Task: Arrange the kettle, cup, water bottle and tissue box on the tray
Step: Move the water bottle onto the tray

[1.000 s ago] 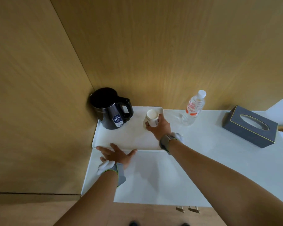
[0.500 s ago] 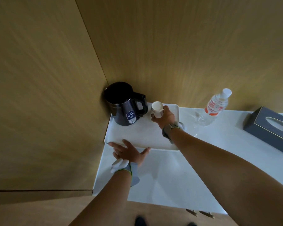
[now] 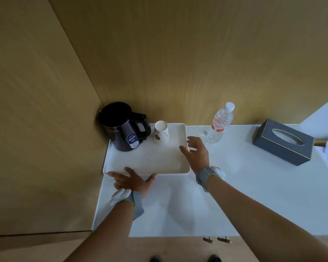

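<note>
Two of four items are now sitting on the tray (image 3: 178,168): kettle (image 3: 122,129) at its far left corner, cup (image 3: 161,132) beside it, just released. Right hand (image 3: 196,154) is withdrawing, fingers spread, empty. Left hand (image 3: 133,181) is lying flat, steadying the tray's near edge. Water bottle (image 3: 221,122) and tissue box (image 3: 282,141) are waiting along the desk's (image 3: 235,195) far edge.

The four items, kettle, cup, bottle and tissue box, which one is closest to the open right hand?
The cup, standing on the tray just beyond the right hand. The water bottle is slightly farther; the kettle and tissue box farther still.
</note>
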The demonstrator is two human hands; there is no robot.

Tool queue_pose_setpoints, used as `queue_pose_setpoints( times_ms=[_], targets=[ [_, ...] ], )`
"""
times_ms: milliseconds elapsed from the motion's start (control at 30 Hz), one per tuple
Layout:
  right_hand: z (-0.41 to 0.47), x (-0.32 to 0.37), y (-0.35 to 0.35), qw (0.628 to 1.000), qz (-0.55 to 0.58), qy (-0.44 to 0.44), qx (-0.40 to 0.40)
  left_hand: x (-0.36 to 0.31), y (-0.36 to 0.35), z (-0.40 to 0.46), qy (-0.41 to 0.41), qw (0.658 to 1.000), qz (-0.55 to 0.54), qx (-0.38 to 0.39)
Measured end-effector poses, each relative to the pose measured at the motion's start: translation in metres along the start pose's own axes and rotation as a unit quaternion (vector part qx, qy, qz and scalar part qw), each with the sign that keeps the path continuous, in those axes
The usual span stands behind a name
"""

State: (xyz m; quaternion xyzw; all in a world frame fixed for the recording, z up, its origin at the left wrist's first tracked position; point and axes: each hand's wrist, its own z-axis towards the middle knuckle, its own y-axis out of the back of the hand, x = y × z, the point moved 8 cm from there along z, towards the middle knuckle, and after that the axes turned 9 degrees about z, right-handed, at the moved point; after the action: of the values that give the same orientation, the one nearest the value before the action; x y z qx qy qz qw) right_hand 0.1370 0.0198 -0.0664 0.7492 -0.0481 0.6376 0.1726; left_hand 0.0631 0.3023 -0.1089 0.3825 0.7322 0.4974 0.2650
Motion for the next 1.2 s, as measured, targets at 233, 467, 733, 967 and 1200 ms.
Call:
queue_pose_setpoints(
  times_ms=[233, 467, 733, 967, 1200],
  targets=[
    [0.033, 0.006, 0.113, 0.979, 0.072, -0.073, -0.179, -0.001, 0.006, -0.003, -0.007, 1.0, 0.005, 0.018],
    [0.081, 0.025, 0.101, 0.991, 0.061, -0.06, -0.105, -0.002, 0.008, -0.004, -0.004, 0.999, 0.013, 0.037],
    [0.071, 0.038, 0.077, 0.984, 0.135, -0.015, -0.112, 0.0, 0.012, -0.007, -0.007, 0.998, 0.004, 0.069],
    [0.065, 0.075, 0.013, 0.994, 0.108, 0.021, 0.019, -0.001, 0.022, -0.012, -0.022, 0.995, 0.027, 0.089],
    [0.053, 0.071, -0.018, 0.994, 0.077, 0.02, 0.07, 0.001, 0.016, -0.007, -0.014, 0.997, 0.016, 0.078]
  ],
)
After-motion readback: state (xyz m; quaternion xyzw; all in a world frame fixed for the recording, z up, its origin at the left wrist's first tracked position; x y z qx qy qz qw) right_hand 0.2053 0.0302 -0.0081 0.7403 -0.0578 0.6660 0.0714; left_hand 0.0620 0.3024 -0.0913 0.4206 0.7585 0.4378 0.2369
